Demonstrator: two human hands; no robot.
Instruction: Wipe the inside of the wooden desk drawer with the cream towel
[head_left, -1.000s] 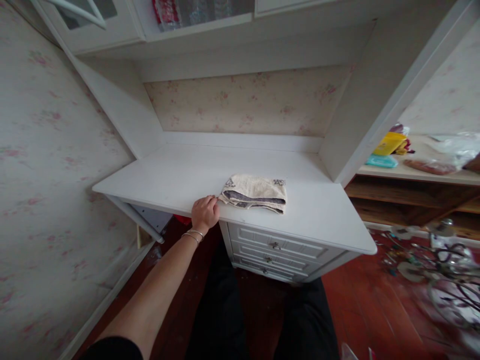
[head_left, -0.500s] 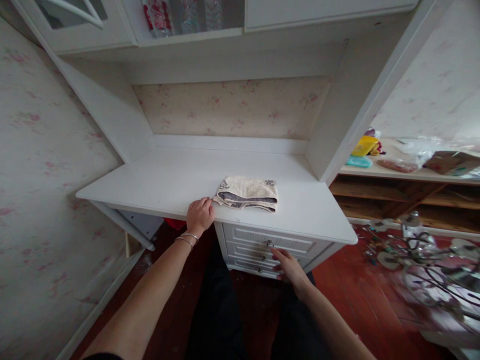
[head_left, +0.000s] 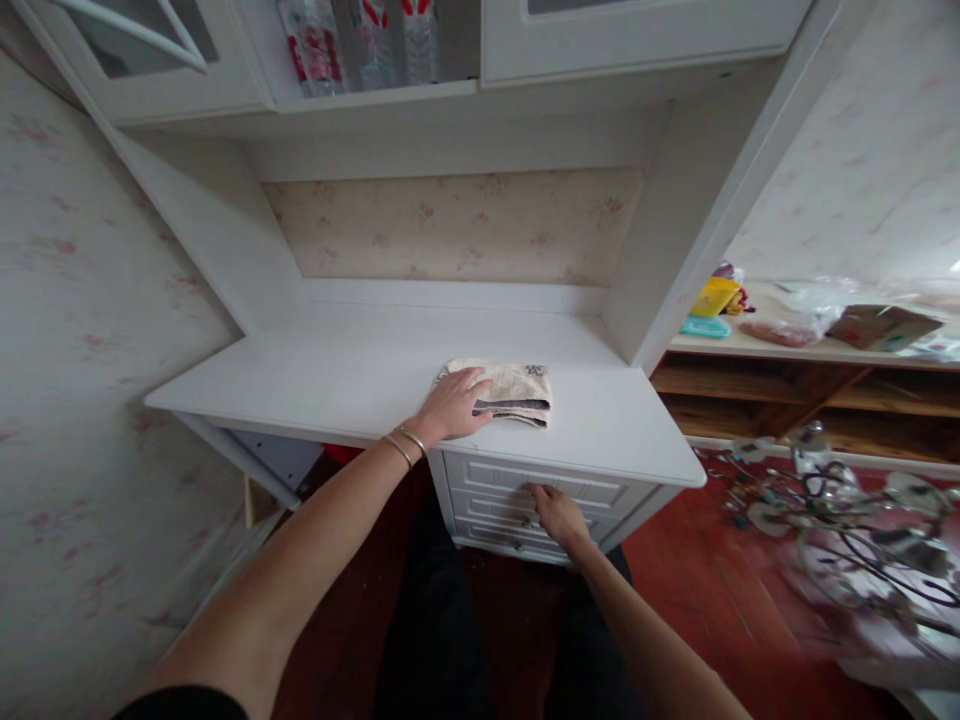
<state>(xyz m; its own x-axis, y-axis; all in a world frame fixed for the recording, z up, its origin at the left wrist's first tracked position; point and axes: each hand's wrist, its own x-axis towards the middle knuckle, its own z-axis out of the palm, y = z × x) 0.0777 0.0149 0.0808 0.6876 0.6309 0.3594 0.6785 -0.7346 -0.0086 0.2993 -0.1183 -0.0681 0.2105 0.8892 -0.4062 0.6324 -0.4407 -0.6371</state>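
Note:
A folded beige cloth [head_left: 514,380] with dark grey edges and a printed pattern lies near the front of the white desk top [head_left: 360,370]. My left hand [head_left: 454,403] rests over the cloth's left part, fingers stretched out and a little apart; its palm side is hidden. Below the desk top stands a set of white drawers [head_left: 577,485] with small round knobs. At the top drawer, my right hand [head_left: 559,515] has its fingers closed around the knob, which they cover. That drawer looks closed.
Plastic bottles [head_left: 375,45] stand in the open cabinet shelf above. A low wooden shelf [head_left: 750,385] at the right bears a yellow container [head_left: 716,297], plastic bags and a cardboard box [head_left: 885,325]. A metal chandelier [head_left: 847,530] stands on the red floor.
My left hand has moved from the desk's front edge up and right onto the cloth. My right hand has closed on the top drawer's knob.

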